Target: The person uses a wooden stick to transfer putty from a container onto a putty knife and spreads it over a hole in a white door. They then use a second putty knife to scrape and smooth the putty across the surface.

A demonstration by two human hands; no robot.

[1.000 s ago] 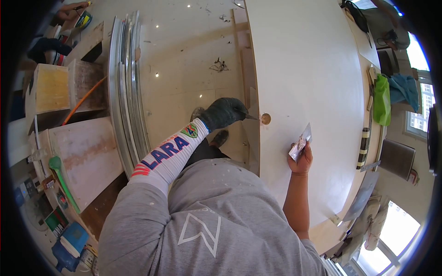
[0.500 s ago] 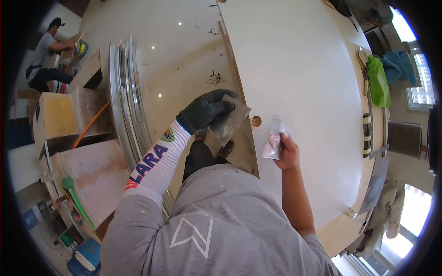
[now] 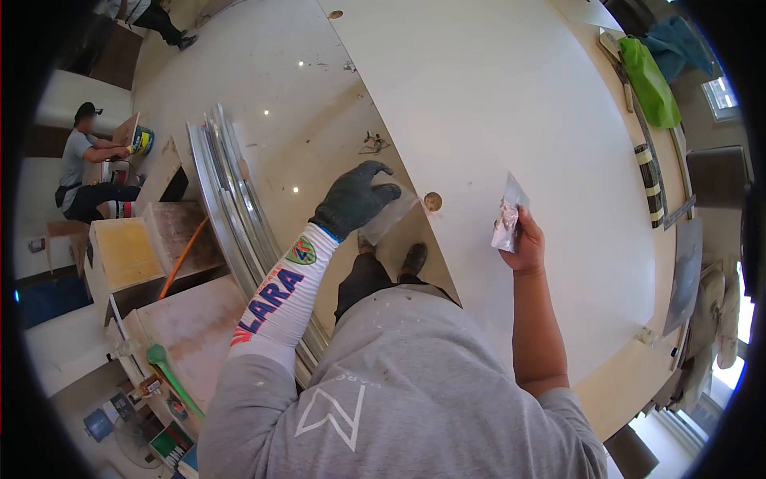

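My left hand (image 3: 357, 197), in a dark glove, is over the gap beside the white panel (image 3: 558, 152). Its thumb and forefinger are apart. A thin clear plastic piece (image 3: 391, 219) hangs in the air just below and right of the fingers, blurred; it looks loose from them. Over the panel, my bare right hand (image 3: 525, 242) grips a small clear packet (image 3: 507, 217) with pinkish contents between thumb and fingers. Between the two hands, a round brown hole (image 3: 432, 201) shows near the panel's left edge.
Metal profiles (image 3: 235, 191) lie to the left, next to wooden boxes (image 3: 132, 251). A person in grey (image 3: 80, 164) sits at the upper left by a bucket (image 3: 142, 140). Another person's legs (image 3: 159, 22) show farther back. A green bag (image 3: 648, 84) lies along the right side.
My left thumb and forefinger have spread, and the plastic piece has come away from their grip. My right hand has moved right and slightly up with the packet. The view has shifted; another person's legs now show.
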